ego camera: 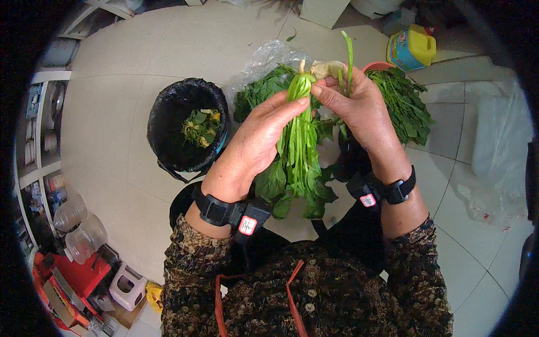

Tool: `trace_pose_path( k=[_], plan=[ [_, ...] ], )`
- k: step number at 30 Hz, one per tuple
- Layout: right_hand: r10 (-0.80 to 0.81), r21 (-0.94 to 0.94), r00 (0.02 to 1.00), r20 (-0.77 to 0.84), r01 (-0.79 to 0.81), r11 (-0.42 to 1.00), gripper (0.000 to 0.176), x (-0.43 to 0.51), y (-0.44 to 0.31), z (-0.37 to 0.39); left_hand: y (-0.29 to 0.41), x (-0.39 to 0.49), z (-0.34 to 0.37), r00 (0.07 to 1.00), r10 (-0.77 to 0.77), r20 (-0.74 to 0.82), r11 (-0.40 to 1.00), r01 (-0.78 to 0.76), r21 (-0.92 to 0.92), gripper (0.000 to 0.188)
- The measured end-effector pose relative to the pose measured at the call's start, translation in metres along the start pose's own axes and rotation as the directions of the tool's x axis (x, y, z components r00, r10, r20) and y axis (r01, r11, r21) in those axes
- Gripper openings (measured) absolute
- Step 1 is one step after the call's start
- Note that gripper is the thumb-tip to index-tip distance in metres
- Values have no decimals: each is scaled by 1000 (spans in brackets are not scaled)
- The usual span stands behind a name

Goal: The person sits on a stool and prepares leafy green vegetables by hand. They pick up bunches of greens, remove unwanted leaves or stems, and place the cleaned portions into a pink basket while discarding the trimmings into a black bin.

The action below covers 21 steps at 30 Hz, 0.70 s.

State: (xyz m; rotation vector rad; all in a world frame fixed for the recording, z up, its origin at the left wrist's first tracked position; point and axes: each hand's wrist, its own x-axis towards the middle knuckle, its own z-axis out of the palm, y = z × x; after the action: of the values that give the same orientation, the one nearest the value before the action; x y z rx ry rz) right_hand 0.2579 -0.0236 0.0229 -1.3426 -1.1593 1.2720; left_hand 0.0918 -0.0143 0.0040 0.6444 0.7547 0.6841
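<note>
My left hand (263, 132) is closed around a bunch of spinach-like leafy greens (300, 143). Its pale root end (302, 66) points up and away from me, and the leaves hang towards my lap. Close to the root, my right hand (364, 107) has its thumb and finger at the base of the stems. Loose green stems (348, 57) stick out between the right-hand fingers. Beside them is a pale, withered-looking leaf (330, 68); the fingers partly hide how it is held.
On the left stands a bin lined with a black bag (162, 113), with plant scraps (204, 126) inside. More greens (267, 86) lie on a clear plastic bag (276, 52). To the right, greens (400, 101) fill a pink container (377, 66), near a yellow jug (414, 46). Shelving (40, 172) lines the left.
</note>
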Motion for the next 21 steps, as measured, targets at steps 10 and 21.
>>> trace_pose_path(
  k=[10, 21],
  plan=[
    [-74, -160, 965, -250, 34, 987, 24, 12, 3, -28, 7, -2, -11, 995, -84, 45, 985, 90, -149, 37],
    [-18, -654, 986, -163, -94, 750, 38, 16, 3, -48, 9, -3, -13, 999, -44, -29, 983, 38, -178, 34]
  ],
)
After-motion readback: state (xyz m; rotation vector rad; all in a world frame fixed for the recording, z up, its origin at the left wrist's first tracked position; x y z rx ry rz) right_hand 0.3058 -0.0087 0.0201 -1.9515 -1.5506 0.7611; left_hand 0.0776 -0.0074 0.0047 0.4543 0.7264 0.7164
